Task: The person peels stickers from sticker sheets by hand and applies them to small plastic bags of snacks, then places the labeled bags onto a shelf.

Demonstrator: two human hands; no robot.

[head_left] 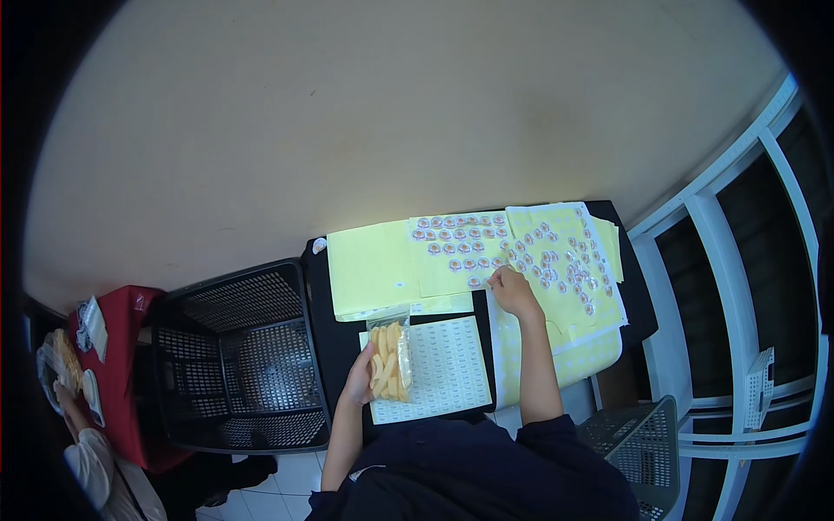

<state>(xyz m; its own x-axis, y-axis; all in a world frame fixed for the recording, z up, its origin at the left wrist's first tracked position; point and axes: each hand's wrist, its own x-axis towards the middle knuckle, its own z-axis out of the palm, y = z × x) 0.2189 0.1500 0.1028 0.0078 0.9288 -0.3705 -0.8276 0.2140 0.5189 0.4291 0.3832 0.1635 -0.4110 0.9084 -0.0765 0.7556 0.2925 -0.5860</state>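
My left hand (pixel 360 375) is closed around the side of a clear plastic bag (pixel 388 358) filled with pale yellow stick-shaped snacks. The bag is held upright over a white sheet printed with rows of small labels (pixel 452 365). My right hand (pixel 513 291) is pinched at the yellow sticker sheets, its fingertips beside a round red-and-white sticker (pixel 499 262); whatever is between them is too small to make out. Rows of such stickers cover one yellow sheet (pixel 430 273), and more lie scattered on the sheet to the right (pixel 565 308).
A black plastic basket (pixel 239 417) stands left of the black-covered table (pixel 320 291). Beyond it, another person's hand (pixel 65 398) touches a bag by a red-covered table (pixel 122 347). A grey basket (pixel 647 451) sits on the right, near white window frames (pixel 708 234). A wall (pixel 391 113) runs behind.
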